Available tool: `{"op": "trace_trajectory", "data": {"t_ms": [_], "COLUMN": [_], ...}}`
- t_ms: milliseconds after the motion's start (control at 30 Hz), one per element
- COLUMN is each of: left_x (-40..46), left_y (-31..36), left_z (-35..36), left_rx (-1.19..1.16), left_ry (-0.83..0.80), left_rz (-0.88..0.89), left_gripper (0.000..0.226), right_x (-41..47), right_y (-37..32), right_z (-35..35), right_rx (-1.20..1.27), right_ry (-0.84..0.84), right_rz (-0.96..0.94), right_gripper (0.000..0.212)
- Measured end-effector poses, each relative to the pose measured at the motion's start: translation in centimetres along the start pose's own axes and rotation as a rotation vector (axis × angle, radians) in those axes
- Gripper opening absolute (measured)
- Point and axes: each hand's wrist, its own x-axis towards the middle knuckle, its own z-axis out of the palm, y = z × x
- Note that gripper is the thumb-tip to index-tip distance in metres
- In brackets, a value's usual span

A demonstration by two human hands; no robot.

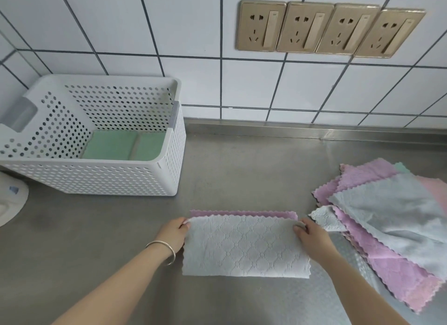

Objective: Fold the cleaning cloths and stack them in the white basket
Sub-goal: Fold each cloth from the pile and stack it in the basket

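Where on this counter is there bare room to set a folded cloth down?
Bare steel lies between the white basket and the cloth being folded, and behind it toward the tiled wall. The right side is crowded by the cloth pile.

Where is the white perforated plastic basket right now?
In the head view, the white perforated plastic basket stands at the left on the steel counter, against the tiled wall, with green folded cloths inside.

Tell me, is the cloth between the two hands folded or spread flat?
Folded once. The cloth lies doubled: its grey layer covers a purple layer showing along the far edge, where the left hand and right hand pinch the corners.
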Motion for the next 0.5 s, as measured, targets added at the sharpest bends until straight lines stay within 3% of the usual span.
{"op": "trace_trajectory", "data": {"t_ms": [167,367,500], "left_x": [1.6,2.7,3.3], "left_y": [0.3,0.7,0.8], "left_z": [0.4,0.9,1.0], "left_rx": [0.086,0.159,0.153], "left_ry": [0.019,0.043,0.027], "left_rz": [-0.032,-0.109,-0.144], "left_gripper": [0.022,0.033,0.034], "right_x": [1.1,2.3,2.7], "right_y": [0.1,0.2,0.5], "right_z": [0.6,1.7,1.8], "right_rx": [-0.002,-0.063,-0.085], "right_ry": [0.072,0.136,0.161], "right_rz": [0.005,0.026,0.035], "right_gripper": [0.027,0.010,0.014]}}
